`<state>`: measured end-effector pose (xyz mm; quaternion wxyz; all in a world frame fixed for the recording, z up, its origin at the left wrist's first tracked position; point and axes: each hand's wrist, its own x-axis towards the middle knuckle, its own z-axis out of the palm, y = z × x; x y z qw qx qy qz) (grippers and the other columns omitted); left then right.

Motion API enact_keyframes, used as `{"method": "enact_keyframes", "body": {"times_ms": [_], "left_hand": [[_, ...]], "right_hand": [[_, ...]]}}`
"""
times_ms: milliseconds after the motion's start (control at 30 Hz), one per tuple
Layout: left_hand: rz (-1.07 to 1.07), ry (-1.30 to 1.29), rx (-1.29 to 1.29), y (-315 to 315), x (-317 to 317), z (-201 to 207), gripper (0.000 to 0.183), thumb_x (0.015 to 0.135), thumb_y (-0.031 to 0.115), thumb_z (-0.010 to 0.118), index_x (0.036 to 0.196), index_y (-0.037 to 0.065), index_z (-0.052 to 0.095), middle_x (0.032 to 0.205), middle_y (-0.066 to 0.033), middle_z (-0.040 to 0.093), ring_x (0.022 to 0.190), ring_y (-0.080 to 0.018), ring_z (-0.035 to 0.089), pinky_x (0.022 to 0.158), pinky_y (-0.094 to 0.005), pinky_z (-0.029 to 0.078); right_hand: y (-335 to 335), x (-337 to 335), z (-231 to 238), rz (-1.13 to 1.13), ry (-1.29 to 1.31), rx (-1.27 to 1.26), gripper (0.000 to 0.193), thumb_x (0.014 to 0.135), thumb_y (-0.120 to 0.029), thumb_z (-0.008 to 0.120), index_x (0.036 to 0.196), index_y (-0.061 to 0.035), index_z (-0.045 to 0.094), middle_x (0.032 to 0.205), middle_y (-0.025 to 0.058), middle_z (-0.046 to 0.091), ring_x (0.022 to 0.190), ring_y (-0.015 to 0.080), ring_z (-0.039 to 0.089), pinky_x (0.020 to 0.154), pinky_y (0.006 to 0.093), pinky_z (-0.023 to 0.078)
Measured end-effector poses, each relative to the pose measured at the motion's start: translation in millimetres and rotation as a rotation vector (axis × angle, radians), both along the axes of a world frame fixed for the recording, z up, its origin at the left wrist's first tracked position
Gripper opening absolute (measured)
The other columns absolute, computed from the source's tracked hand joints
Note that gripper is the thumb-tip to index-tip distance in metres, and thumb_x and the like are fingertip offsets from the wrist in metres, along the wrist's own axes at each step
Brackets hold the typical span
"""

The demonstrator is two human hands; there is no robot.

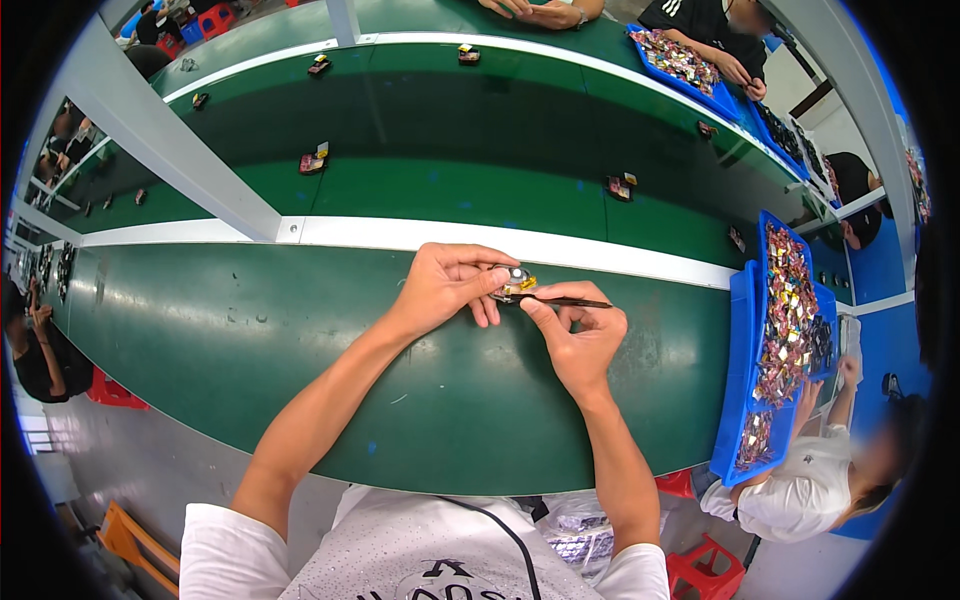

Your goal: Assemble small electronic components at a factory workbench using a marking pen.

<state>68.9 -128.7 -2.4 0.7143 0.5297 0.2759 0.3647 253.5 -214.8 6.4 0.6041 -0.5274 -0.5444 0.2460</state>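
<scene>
Over the green worktable [420, 410], my left hand [440, 285] pinches a small electronic assembly [516, 283] between thumb and fingers. A round silvery part and a bit of yellow show on it; its underside is hidden by my fingers. My right hand [580, 345] is closed around thin black tweezers [572, 301]. Their tip points left and reaches the lower right edge of the assembly, though whether it grips anything is too small to tell. Both hands are close together near the table's far edge.
A white rail [500, 236] separates the table from a green conveyor belt [450, 190] carrying several small assemblies [314, 160]. Blue trays [738, 370] piled with small parts stand at right. Co-workers sit at right, left and across; a slanted grey post [170, 120] rises at left.
</scene>
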Motion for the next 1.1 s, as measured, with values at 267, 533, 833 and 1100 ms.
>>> {"method": "enact_keyframes", "body": {"times_ms": [267,533,833,1100], "left_hand": [[0.034,-0.008,0.011,-2.0,1.2,-1.9,0.025,0.098,0.006,0.068,0.117,-0.010,0.070,0.089,-0.0172,0.074,0.060,-0.0193,0.071,0.050,-0.0274,0.057],[0.033,0.014,0.027,-1.6,1.0,-2.0,0.025,0.098,0.006,0.069,0.117,-0.010,0.070,0.088,-0.0170,0.074,0.060,-0.0190,0.071,0.050,-0.0270,0.057],[0.067,0.002,0.008,-0.8,0.1,-2.9,0.025,0.098,0.007,0.069,0.116,-0.011,0.070,0.090,-0.0168,0.073,0.060,-0.0186,0.070,0.050,-0.0268,0.057],[0.059,0.019,0.028,-3.2,2.1,-1.7,0.024,0.097,0.006,0.069,0.117,-0.008,0.071,0.080,-0.0138,0.074,0.058,-0.0158,0.069,0.050,-0.0260,0.055]], "right_hand": [[-1.9,-3.2,4.4,-0.028,-0.022,-0.028,0.010,0.080,0.003,0.083,0.087,0.0006,0.077,0.076,-0.0003,0.072,0.046,0.0003,0.037,0.045,0.0224,0.026],[-0.6,0.2,2.9,-0.024,-0.044,-0.044,0.012,0.079,0.003,0.084,0.088,0.0006,0.076,0.079,0.0002,0.073,0.046,0.0009,0.039,0.045,0.0221,0.027],[1.5,1.3,6.7,0.016,-0.097,0.013,0.016,0.079,0.003,0.084,0.092,-0.0010,0.076,0.080,0.0011,0.074,0.047,0.0015,0.040,0.045,0.0215,0.029],[1.5,0.9,5.3,0.032,-0.195,0.078,0.015,0.078,0.002,0.085,0.090,-0.0036,0.077,0.082,0.0017,0.076,0.044,0.0035,0.038,0.043,0.0233,0.029]]}}
